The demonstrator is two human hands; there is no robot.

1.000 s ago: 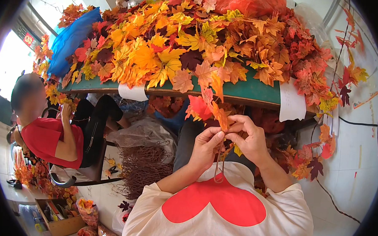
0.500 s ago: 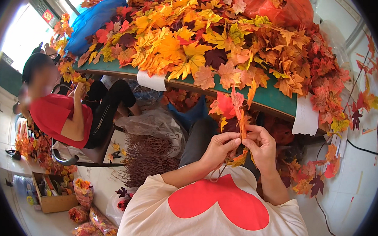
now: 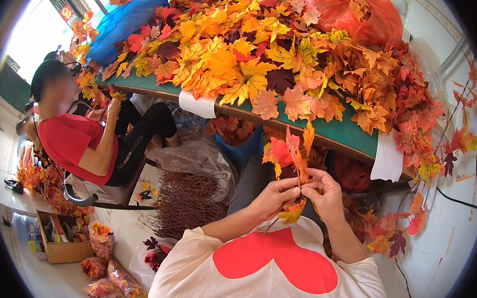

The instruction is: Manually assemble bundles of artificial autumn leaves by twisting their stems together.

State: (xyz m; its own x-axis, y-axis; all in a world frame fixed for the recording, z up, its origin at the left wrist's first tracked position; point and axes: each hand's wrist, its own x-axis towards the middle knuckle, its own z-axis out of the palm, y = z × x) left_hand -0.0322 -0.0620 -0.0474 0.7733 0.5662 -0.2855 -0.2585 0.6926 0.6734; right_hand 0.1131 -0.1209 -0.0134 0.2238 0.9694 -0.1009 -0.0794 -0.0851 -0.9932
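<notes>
Both my hands meet close in front of my chest on a thin stem of artificial maple leaves [image 3: 284, 151]. Red and orange leaves stand up above my fingers, and a yellow-orange leaf [image 3: 292, 212] hangs below them. My left hand [image 3: 276, 197] pinches the stem between thumb and fingers. Next to it, my right hand [image 3: 324, 192] is closed on the same stem, thumb against the fingers. A thin brown end of the stem trails down toward my shirt. The exact grip point is partly hidden by my fingers.
Ahead, a green table [image 3: 298, 113] bears a large heap of artificial maple leaves [image 3: 216, 57], a blue bag [image 3: 124, 24] and a red bag [image 3: 361, 18]. Brown wire stems [image 3: 185, 205] lie at my left. A person in red [image 3: 79, 142] sits beyond, near a cardboard box [image 3: 66, 250] and bagged leaves [image 3: 104, 244].
The view has shifted slightly. The leaf stem has turned a little in my hands, and its lower leaf shows more plainly. The seated person's hands have moved.
</notes>
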